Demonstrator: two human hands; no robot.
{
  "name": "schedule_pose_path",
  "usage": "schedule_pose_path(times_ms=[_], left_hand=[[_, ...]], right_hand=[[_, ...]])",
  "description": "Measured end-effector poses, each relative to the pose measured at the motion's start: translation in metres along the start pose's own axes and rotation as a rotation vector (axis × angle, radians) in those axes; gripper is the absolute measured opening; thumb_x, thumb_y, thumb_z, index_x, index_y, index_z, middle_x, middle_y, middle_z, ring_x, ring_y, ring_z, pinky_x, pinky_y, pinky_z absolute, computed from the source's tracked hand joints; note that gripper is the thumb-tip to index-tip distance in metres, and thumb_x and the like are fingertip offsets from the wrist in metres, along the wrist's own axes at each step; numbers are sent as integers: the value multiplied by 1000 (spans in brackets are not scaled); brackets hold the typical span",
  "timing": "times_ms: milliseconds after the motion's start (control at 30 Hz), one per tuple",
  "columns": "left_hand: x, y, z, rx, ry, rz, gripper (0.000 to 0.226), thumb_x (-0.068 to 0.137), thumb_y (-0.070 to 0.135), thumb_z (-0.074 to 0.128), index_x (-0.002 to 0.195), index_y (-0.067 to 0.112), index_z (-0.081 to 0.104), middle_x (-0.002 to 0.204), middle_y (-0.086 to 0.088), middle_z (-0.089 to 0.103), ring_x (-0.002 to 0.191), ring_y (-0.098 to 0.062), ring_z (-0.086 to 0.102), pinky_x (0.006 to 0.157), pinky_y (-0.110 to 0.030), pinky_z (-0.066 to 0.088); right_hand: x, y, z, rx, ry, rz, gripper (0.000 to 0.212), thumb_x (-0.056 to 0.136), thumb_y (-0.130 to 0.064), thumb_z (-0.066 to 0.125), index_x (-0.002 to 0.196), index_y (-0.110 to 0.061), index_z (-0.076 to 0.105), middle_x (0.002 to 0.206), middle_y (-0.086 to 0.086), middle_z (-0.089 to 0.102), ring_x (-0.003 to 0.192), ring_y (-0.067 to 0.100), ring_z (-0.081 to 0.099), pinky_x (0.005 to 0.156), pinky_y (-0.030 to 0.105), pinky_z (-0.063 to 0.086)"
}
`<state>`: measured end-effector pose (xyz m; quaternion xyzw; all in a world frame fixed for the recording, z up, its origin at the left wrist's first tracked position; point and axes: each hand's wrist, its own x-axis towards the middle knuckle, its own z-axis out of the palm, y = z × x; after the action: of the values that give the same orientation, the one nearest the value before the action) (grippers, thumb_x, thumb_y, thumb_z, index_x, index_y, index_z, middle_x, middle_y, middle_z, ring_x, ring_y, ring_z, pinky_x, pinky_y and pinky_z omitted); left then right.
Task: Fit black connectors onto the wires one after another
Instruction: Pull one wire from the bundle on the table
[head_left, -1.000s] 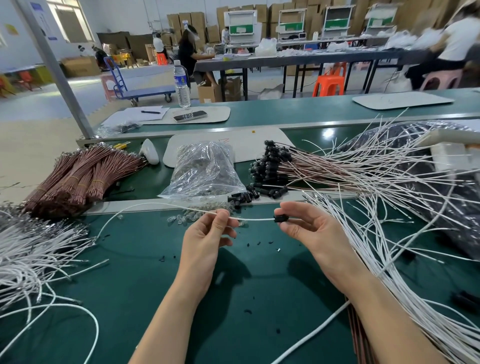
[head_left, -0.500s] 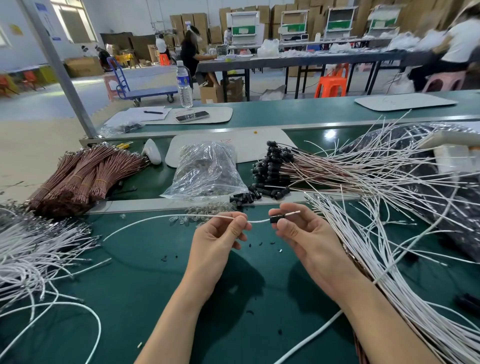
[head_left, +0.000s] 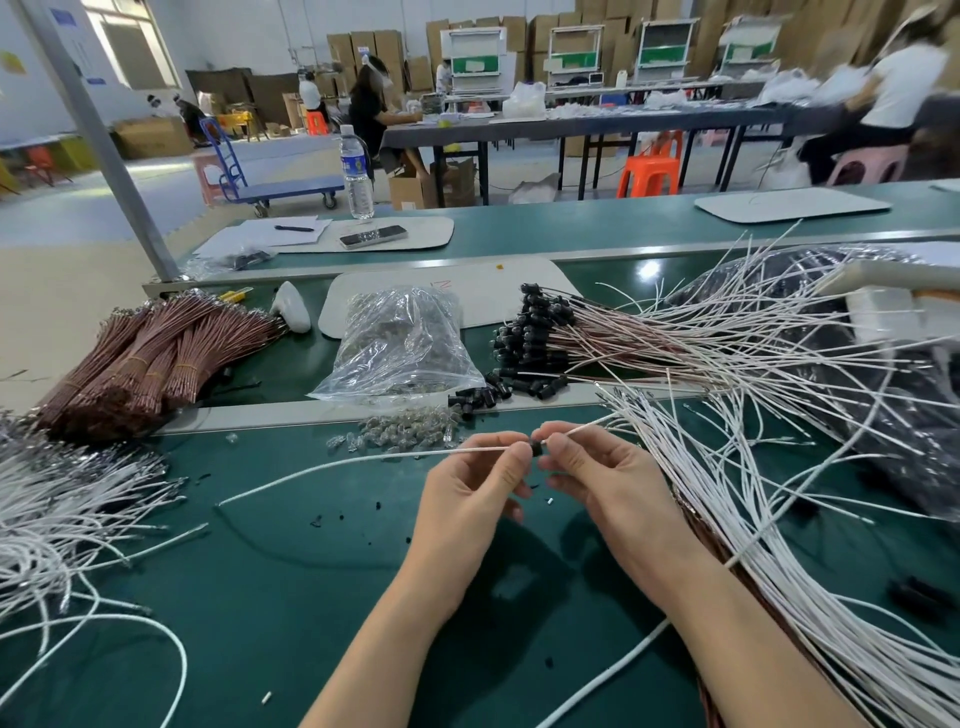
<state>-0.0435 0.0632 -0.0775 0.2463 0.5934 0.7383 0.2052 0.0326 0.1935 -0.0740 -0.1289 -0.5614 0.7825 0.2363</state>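
Centrally, clear plastic bag (head_left: 402, 348) on green bench (head_left: 291, 571) holds small glassy parts; similar parts (head_left: 405, 431) lie loose just before it. Water bottle (head_left: 356, 171) behind: blue label, writing unreadable. Left hand (head_left: 470, 493): thumb and forefinger pinched on white wire (head_left: 363, 457). Right hand (head_left: 602, 478): fingertips clamped on black connector (head_left: 536, 448), threaded on that wire between both hands.

Factory assembly hall: green workbenches (head_left: 270, 597), wire bundles (head_left: 150, 358), stacked cartons (head_left: 363, 49)

Water bottle (head_left: 356, 176) stands on the far bench (head_left: 571, 228), phone (head_left: 372, 237) near it, pen (head_left: 294, 228) on paper (head_left: 249, 239); behind, a blue cart (head_left: 280, 189) and an orange stool (head_left: 649, 174).
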Motion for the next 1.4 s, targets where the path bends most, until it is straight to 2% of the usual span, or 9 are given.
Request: schedule_pose_path(times_ms=[167, 267, 400, 600, 733, 867, 1000, 1200, 1400], left_hand=[[5, 4, -4, -184, 150, -85, 31, 75, 42, 74, 89, 16, 76, 78, -1, 66, 63, -12, 59, 54, -25, 51], [7, 7, -7, -340, 195, -136, 23, 80, 34, 69, 87, 14, 76, 77, -3, 66, 59, -11, 58, 51, -24, 51], [8, 10, -9, -398, 206, -176, 21, 83, 33, 66, 83, 17, 79, 77, -4, 68, 60, -11, 59, 52, -23, 52], [9, 10, -11, -427, 223, -201, 20, 82, 33, 69, 83, 18, 81, 80, -4, 72, 61, -10, 62, 53, -22, 54], [9, 10, -12, -441, 195, -210, 19, 81, 33, 69, 85, 20, 82, 83, -4, 73, 63, -9, 65, 55, -22, 55], [9, 7, -10, -417, 159, -189, 19, 83, 28, 67, 91, 17, 80, 87, -7, 74, 65, -12, 66, 55, -23, 55], [8, 5, -5, -320, 118, -155, 26, 81, 29, 67, 99, 13, 76, 87, -8, 74, 64, -12, 65, 56, -23, 55], [3, -2, -1, -61, 10, -41, 25, 82, 38, 68, 96, 20, 80, 89, -7, 75, 73, -13, 65, 63, -23, 54], [5, -4, -2, -57, 40, -58, 39, 80, 54, 66, 83, 18, 80, 76, -8, 69, 64, -13, 62, 61, -23, 53]], right_hand=[[3, -14, -15, 173, 164, -22, 16, 72, -33, 77, 79, -19, 80, 90, 3, 77, 75, 11, 72, 65, 22, 59], [4, -26, -30, 297, 265, -54, 11, 80, -29, 71, 82, -19, 74, 86, 1, 76, 73, 11, 71, 62, 22, 59], [4, -36, -43, 344, 396, -90, 12, 83, -32, 70, 87, -21, 67, 81, -4, 73, 71, 7, 69, 63, 19, 58], [3, -47, -64, 472, 465, -180, 8, 91, -28, 68, 91, -20, 68, 84, -4, 71, 78, 5, 70, 68, 15, 58], [0, -51, -77, 619, 400, -187, 25, 88, -32, 70, 106, -13, 71, 100, 1, 75, 98, 8, 72, 77, 14, 56], [1, -31, -49, 286, 138, -6, 32, 91, -29, 63, 111, -4, 72, 113, 14, 73, 103, 20, 71, 85, 22, 58], [-3, -10, -6, 24, -57, 55, 34, 78, -42, 72, 104, -21, 80, 113, 10, 76, 100, 22, 73, 82, 25, 58], [-5, -2, 2, -94, -34, 12, 29, 78, -40, 75, 106, -35, 77, 106, 5, 78, 97, 20, 74, 78, 26, 58], [-5, -2, 2, -274, -72, -73, 25, 75, -33, 79, 100, -37, 78, 98, -5, 78, 77, 7, 67, 73, 20, 54]])
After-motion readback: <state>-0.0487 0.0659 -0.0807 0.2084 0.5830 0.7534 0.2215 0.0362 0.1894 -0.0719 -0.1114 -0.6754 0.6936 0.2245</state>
